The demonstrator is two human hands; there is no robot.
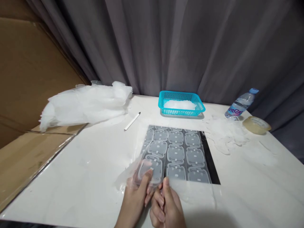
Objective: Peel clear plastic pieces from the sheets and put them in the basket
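- Left hand (136,192): thumb and fingers pinch near-left part of translucent plastic sheet (176,154) patterned with rounded panels.
- Sheet: over flat black rectangle (213,172), on white bench (95,177).
- Right hand (169,207): fingers curled, beside left; cannot tell what it grips.
- Turquoise plastic mesh basket (181,112): beyond sheet.

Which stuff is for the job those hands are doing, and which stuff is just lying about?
Part of the job, it seems:
left hand, gripping the clear plastic sheet
right hand, at the sheet's near edge
black mat under the sheet
maybe the blue basket and white plastic pile

Just lying about, I think:
white pen
water bottle
round tub
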